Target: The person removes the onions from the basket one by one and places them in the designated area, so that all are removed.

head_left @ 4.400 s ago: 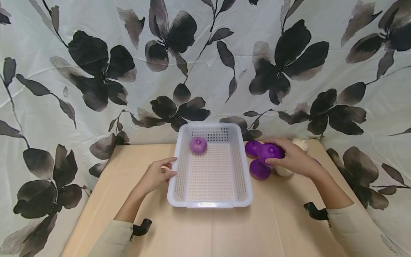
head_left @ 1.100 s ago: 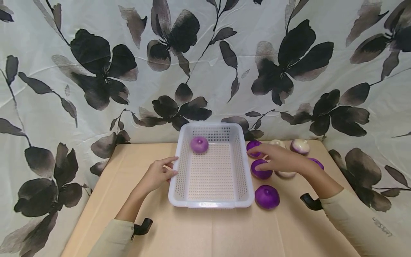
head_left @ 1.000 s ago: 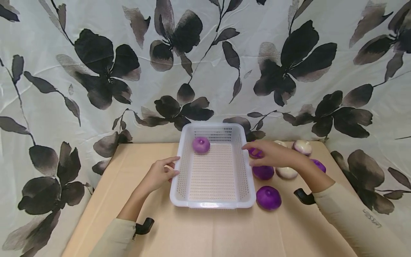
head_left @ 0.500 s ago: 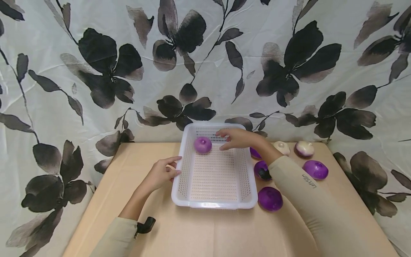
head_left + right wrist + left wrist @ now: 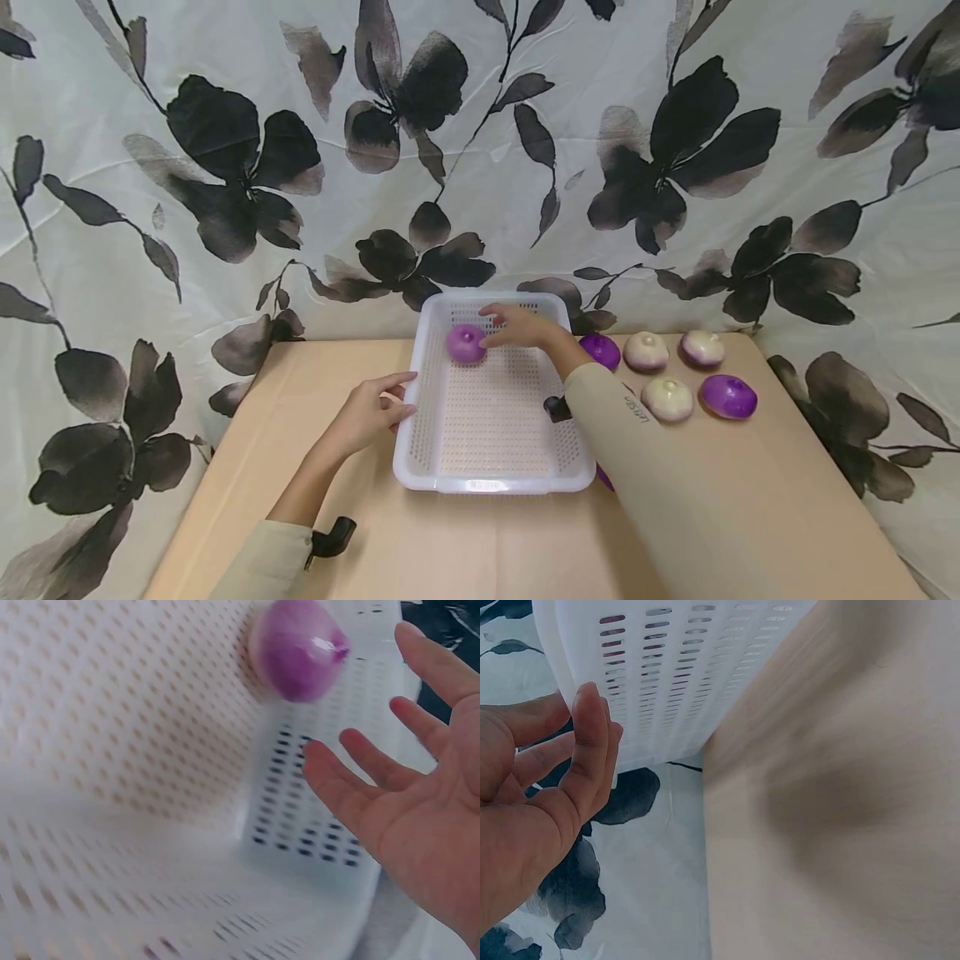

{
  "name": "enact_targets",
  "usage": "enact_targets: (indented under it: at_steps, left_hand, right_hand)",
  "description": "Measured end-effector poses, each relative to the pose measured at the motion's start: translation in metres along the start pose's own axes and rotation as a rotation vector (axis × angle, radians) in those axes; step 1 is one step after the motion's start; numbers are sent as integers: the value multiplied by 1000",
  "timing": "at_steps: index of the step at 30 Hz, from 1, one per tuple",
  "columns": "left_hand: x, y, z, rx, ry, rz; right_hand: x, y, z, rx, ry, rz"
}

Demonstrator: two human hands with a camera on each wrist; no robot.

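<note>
A white perforated plastic basket (image 5: 491,485) stands on the table, holding one light purple onion (image 5: 465,344) in its far left corner. My left hand (image 5: 371,412) pinches the basket's left rim; the left wrist view has the thumb and fingers (image 5: 592,735) at that rim. Over the basket's far end, my right hand (image 5: 521,327) reaches toward the onion from its right. In the right wrist view its fingers are spread and a gap separates them from the onion (image 5: 300,649). Nothing is in that hand.
Right of the basket lie a purple onion (image 5: 600,351), several whitish onions (image 5: 667,400) and another purple onion (image 5: 728,397). My right sleeve (image 5: 637,450) covers part of this area; a purple sliver (image 5: 604,477) shows beside it. A floral cloth (image 5: 525,183) hangs behind the table.
Earlier my right hand held a dark purple onion over the group, which later lay at the basket's front right. The hand then moved left, empty, over the basket. My left hand stays at the rim.
</note>
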State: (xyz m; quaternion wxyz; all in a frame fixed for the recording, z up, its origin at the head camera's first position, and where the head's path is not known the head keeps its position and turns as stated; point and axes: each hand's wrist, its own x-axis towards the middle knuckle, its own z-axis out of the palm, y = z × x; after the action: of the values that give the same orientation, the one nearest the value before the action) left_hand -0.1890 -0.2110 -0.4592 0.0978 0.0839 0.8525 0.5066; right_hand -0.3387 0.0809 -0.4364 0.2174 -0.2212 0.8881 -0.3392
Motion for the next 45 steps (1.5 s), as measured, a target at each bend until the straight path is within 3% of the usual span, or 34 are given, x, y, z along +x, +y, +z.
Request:
enact_targets:
  at_steps: [5,11,19,36,45]
  left_hand:
    - [-5,-3,1,-6,9,-27]
    - [-5,-2,1,-14,0,-3]
    - [-5,0,0,-16,-3,-2]
    - [-7,1,0,-20,-8,9]
    - [-6,-3,0,-5,-1,-1]
  right_hand:
    - [11,3,25,100,63,46]
    - [22,13,44,180,140,72]
    - [35,17,66,226,251,117]
    - [45,9,98,288,319,140]
    - [42,9,96,269,314,139]
